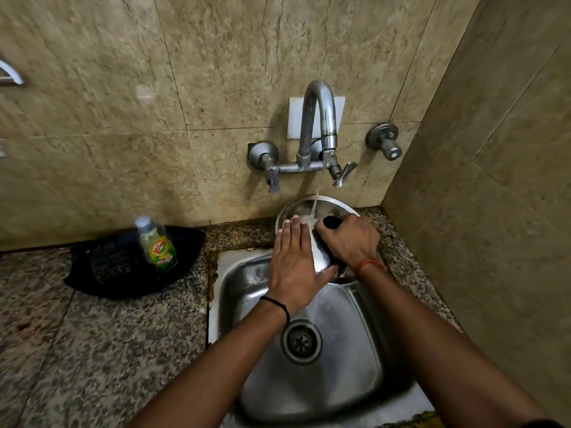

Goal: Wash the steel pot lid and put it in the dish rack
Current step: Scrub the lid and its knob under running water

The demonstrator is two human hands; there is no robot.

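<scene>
Granite counter (92, 350), soap bottle (157, 244) beside sink (355, 381)

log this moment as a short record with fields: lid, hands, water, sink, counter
lid: steel lid held tilted above the sink, under the tap
left hand: left hand flat on the lid, fingers straight
right hand: right hand grips the lid's black knob
water: running onto the lid
sink: steel sink, drain open
counter: soap bottle standing in a black tray, left of the sink

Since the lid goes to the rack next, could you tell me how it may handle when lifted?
The steel lid looks rigid. It is probably slippery, as tap water runs over it. The right hand curled round its black knob seems the surest grip.
</scene>
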